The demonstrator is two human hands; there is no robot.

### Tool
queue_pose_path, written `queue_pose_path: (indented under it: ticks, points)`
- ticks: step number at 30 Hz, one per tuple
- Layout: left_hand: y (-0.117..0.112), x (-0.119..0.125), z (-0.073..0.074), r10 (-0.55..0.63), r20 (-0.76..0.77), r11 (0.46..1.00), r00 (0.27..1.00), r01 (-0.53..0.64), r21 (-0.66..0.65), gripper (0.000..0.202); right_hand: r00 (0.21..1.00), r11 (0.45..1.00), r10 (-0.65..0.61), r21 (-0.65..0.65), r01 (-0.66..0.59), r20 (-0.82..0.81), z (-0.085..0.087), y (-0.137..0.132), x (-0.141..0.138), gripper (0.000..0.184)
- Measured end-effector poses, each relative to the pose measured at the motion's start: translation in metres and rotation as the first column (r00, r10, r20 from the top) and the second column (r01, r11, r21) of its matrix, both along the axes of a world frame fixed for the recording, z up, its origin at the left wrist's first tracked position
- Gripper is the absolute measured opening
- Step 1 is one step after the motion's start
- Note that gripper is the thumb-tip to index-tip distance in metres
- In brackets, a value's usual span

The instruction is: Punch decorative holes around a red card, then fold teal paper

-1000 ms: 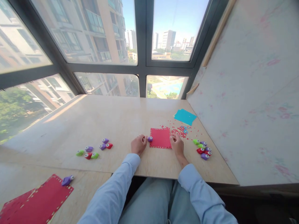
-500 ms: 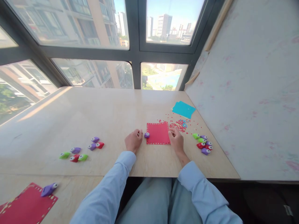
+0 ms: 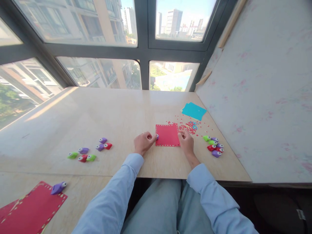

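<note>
A small red sheet (image 3: 168,134) with punched holes along its edges lies on the wooden table (image 3: 117,110) in front of me. My left hand (image 3: 143,142) is closed at the sheet's left edge, its fingers on a small purple punch (image 3: 157,136) that sits on that edge. My right hand (image 3: 186,143) is curled at the sheet's right edge, pinching it. Red punched bits (image 3: 188,127) lie scattered just beyond the sheet.
Several coloured punches (image 3: 213,146) cluster right of my right hand; two more groups (image 3: 92,151) lie to the left. A turquoise sheet (image 3: 194,110) rests at the back right. At the lower left, a larger red sheet (image 3: 34,208) carries a purple punch (image 3: 58,188). A wall panel (image 3: 255,97) bounds the right.
My left hand has moved right onto the purple punch, which it was beside half a second ago. The view has shifted slightly; the right hand stays at the sheet's edge.
</note>
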State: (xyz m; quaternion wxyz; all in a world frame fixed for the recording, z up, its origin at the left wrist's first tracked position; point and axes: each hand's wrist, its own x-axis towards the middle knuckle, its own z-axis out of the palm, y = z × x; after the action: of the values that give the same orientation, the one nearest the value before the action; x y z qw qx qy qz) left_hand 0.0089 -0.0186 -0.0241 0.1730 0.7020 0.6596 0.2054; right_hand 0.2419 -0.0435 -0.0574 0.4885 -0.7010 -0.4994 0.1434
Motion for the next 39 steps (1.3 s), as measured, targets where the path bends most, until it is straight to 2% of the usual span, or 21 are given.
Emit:
queue_pose_path:
  ticks: [3, 6, 9, 11, 17, 28, 33, 39]
  points:
    - [0.001, -0.002, 0.0, 0.027, 0.074, 1.0, 0.997, -0.027, 0.007, 0.043, 1.0, 1.0, -0.003, 0.0, 0.003, 0.017, 0.0, 0.0, 0.0, 0.034]
    - [0.001, -0.005, -0.001, -0.026, 0.148, 0.999, 0.989, 0.021, 0.038, 0.04, 1.0, 1.0, -0.012, 0.006, 0.012, 0.023, 0.0, 0.001, 0.0, 0.034]
    - [-0.001, -0.006, -0.002, -0.131, 0.119, 0.991, 0.984, 0.124, 0.058, 0.039, 1.0, 1.0, -0.016, 0.011, 0.016, 0.017, 0.0, 0.001, 0.0, 0.033]
    - [-0.002, -0.006, -0.003, -0.16, 0.096, 0.986, 0.983, 0.154, 0.059, 0.036, 1.0, 1.0, -0.021, 0.016, 0.021, 0.01, 0.0, 0.001, 0.001, 0.033]
    - [-0.005, -0.007, -0.004, -0.174, 0.1, 0.983, 0.98, 0.167, 0.072, 0.035, 0.999, 0.999, -0.046, 0.019, 0.046, -0.025, -0.003, 0.003, 0.002, 0.038]
    - [-0.012, -0.006, -0.001, -0.176, 0.067, 0.984, 0.982, 0.175, 0.022, 0.037, 0.998, 0.998, -0.059, 0.017, 0.059, -0.017, -0.001, 0.001, 0.002, 0.035]
    - [-0.011, -0.003, -0.002, -0.126, 0.051, 0.992, 0.991, 0.125, 0.02, 0.039, 0.998, 0.998, -0.058, 0.015, 0.058, -0.013, 0.001, 0.0, 0.002, 0.036]
    - [-0.009, -0.004, -0.007, -0.004, 0.164, 0.999, 0.986, -0.004, 0.045, 0.035, 0.999, 0.999, -0.048, 0.007, 0.048, -0.002, 0.003, -0.002, 0.0, 0.036]
